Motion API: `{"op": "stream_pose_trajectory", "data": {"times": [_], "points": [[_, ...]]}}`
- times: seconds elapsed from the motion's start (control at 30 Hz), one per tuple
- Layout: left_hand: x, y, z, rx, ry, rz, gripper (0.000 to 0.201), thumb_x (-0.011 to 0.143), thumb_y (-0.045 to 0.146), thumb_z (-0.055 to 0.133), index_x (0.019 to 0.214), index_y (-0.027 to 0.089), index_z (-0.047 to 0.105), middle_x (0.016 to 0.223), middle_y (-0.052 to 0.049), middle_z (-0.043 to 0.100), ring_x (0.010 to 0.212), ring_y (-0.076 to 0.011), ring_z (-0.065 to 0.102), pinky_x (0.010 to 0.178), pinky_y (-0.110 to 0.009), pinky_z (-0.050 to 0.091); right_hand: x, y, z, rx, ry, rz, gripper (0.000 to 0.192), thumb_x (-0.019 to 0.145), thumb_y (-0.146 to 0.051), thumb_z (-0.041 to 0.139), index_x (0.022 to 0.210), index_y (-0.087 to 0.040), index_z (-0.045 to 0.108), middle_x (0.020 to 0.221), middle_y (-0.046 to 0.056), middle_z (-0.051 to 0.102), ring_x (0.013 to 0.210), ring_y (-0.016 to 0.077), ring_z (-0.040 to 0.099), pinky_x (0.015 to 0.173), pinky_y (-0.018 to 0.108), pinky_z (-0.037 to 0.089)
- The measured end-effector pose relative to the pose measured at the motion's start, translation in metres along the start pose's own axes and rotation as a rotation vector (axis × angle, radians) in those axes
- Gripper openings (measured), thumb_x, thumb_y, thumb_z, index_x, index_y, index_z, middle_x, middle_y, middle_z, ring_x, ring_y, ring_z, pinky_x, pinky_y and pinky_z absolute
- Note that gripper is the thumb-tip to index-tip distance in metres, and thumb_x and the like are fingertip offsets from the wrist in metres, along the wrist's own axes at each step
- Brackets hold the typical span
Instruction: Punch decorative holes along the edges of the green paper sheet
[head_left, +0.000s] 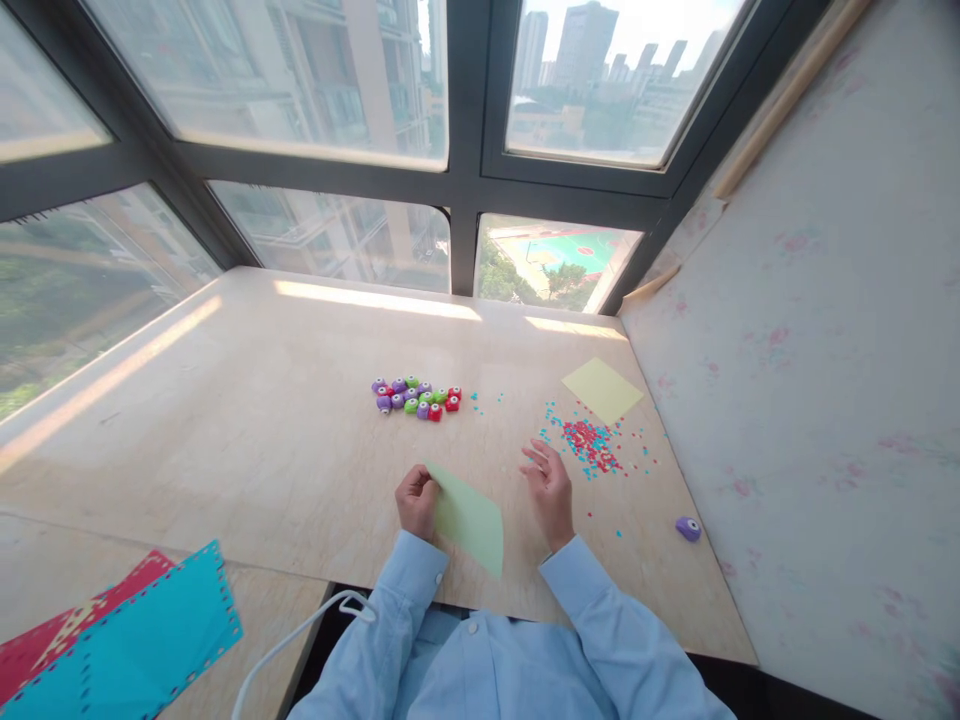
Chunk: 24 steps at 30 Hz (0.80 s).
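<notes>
You sit at a wide pale tabletop (247,440) set into a window corner, with most of its surface bare, which leaves you room to work right in front of your chest. At about 8 o'clock from your hands, blue and red punched sheets (127,630) lie overlapped at the near left edge, out of reach, as if parked there. Your left hand (417,500) is closed on the green paper (471,520), pinching its upper left corner so the sheet hangs tilted across the table edge toward your body; that corner grip keeps the rest of the sheet free. Your right hand (549,490) is spread and holds nothing, hovering just beside the paper's right side, fingers loosely splayed. At 1 o'clock from that hand a yellow paper square (602,390) lies flat, well apart from the green one. Between them, close to your right fingertips, a scatter of red and blue punched bits (592,445) spreads where it seems to have fallen. At 11 o'clock, a tight cluster of small colourful punches (417,397) sits grouped together, and one lone purple punch (688,528) rests at 4 o'clock near the right wall.
</notes>
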<state>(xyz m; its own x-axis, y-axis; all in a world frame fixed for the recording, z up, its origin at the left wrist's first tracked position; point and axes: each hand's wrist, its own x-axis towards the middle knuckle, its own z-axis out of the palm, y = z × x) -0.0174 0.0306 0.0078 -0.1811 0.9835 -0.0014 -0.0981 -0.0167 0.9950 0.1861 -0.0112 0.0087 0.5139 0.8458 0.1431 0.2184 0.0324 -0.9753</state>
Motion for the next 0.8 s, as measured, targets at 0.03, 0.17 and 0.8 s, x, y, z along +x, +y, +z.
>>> {"op": "stream_pose_trajectory", "data": {"times": [0.03, 0.17, 0.8], "points": [[0.0, 0.0, 0.0, 0.0, -0.001, -0.002, 0.007, 0.06, 0.024, 0.051, 0.059, 0.018, 0.055, 0.054, 0.004, 0.046, 0.052, -0.0101, 0.038, 0.049, -0.022, 0.029, -0.002, 0.002, -0.001, -0.071, -0.082, -0.037, 0.036, 0.085, -0.027, 0.05, 0.118, -0.018, 0.059, 0.115, 0.013, 0.065, 0.101, 0.0224, 0.067, 0.073, 0.032, 0.058], [0.002, -0.001, 0.0, 0.001, -0.001, -0.01, 0.007, 0.061, 0.024, 0.052, 0.06, 0.018, 0.055, 0.054, 0.004, 0.046, 0.052, -0.0102, 0.038, 0.049, -0.022, 0.03, -0.007, 0.007, 0.002, -0.374, -0.252, -0.24, 0.027, 0.084, -0.021, 0.052, 0.105, -0.019, 0.068, 0.1, 0.011, 0.063, 0.089, 0.0219, 0.062, 0.081, 0.038, 0.054], [0.005, -0.001, 0.003, -0.013, -0.001, -0.028, 0.006, 0.062, 0.022, 0.052, 0.059, 0.018, 0.055, 0.055, 0.003, 0.051, 0.057, -0.0127, 0.049, 0.053, -0.023, 0.037, -0.012, 0.013, 0.011, -0.505, -0.183, -0.411, 0.02, 0.087, -0.011, 0.049, 0.095, -0.017, 0.067, 0.099, 0.011, 0.062, 0.096, 0.0217, 0.059, 0.087, 0.037, 0.051]]}}
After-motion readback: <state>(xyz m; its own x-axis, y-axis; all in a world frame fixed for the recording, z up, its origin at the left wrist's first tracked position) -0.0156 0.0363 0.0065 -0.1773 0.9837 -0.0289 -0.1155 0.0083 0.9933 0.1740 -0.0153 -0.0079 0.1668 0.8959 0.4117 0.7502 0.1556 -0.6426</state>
